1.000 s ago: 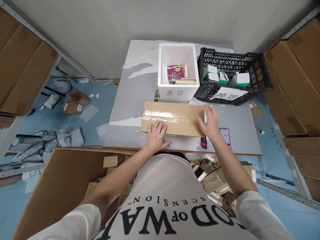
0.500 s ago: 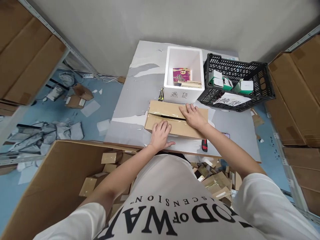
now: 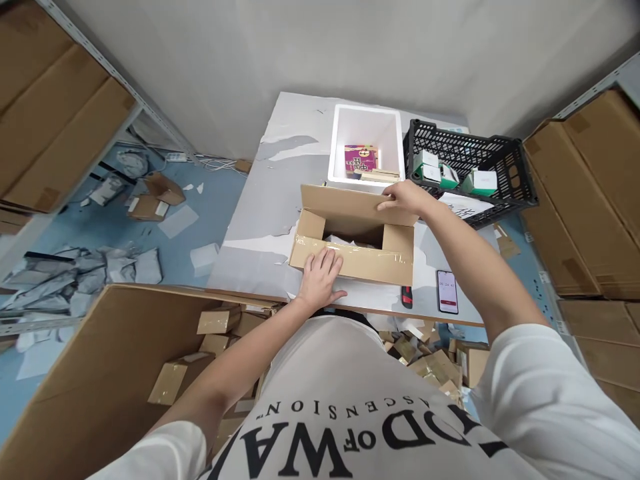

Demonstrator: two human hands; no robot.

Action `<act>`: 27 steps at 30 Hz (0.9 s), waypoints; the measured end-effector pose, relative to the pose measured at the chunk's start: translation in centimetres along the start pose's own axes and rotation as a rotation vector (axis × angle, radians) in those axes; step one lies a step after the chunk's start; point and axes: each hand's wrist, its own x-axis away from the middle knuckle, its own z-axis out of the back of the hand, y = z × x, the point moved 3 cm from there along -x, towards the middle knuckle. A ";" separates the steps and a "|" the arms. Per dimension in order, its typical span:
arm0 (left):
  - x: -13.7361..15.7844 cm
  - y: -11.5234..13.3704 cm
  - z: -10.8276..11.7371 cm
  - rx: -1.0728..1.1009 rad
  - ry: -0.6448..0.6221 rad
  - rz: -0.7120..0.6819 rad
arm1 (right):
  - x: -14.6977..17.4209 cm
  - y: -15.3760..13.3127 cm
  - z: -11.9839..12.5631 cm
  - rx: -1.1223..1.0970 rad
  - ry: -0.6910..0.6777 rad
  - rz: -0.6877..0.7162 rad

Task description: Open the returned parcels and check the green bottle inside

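Note:
A cardboard box (image 3: pixel 373 269) lies on the table in front of me, its top flaps parted. Through the opening I see some whitish material (image 3: pixel 341 241), too little of it to name. My left hand (image 3: pixel 320 279) rests on the near flap with its fingers spread. At the far right corner, my right hand (image 3: pixel 406 199) pinches the raised far flap (image 3: pixel 343 203) between thumb and fingers. A red and black box cutter (image 3: pixel 407 297) lies by the box's near right corner.
Behind the box stand a white foam box (image 3: pixel 335 143) with books and a black crate (image 3: pixel 500 143) with small green-white boxes. A phone (image 3: pixel 447 292) lies at right. A large carton (image 3: pixel 95 373) of cardboard boxes stands at lower left; shelves flank both sides.
The box's top has gone from closed to open. My right hand has moved up and right with the far flap; my left hand stays on the near side. The phone is now uncovered.

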 end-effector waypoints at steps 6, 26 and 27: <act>0.0 0.0 -0.1 0.000 0.020 0.006 | -1.1 2.2 -4.0 0.014 0.108 -0.328; -1.3 -8.3 4.3 0.187 0.169 -0.112 | 8.2 -7.4 -7.6 -0.075 0.097 0.349; -1.6 -9.8 4.5 0.214 0.147 -0.134 | 8.5 -7.4 -7.9 -0.083 0.054 0.297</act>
